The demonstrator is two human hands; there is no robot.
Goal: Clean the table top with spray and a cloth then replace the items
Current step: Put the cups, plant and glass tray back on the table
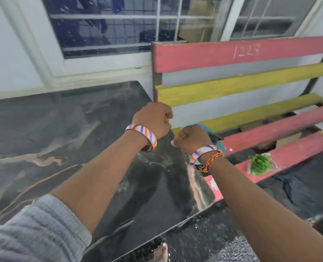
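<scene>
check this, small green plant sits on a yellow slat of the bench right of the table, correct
Not quite. In the head view the plant sits on a red slat of the bench, not a yellow one. The bench does stand right of the table.

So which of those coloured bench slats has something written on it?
The top red slat of the bench's backrest: it carries faint chalky figures, seemingly numbers. The yellow slats and lower red ones show no writing.

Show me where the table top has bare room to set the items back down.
The dark table top lies bare from the window wall across to the left hand, and nearer, under the left forearm. It is crowded at the right edge: both hands, the right hand, a teal object and the slatted bench.
</scene>
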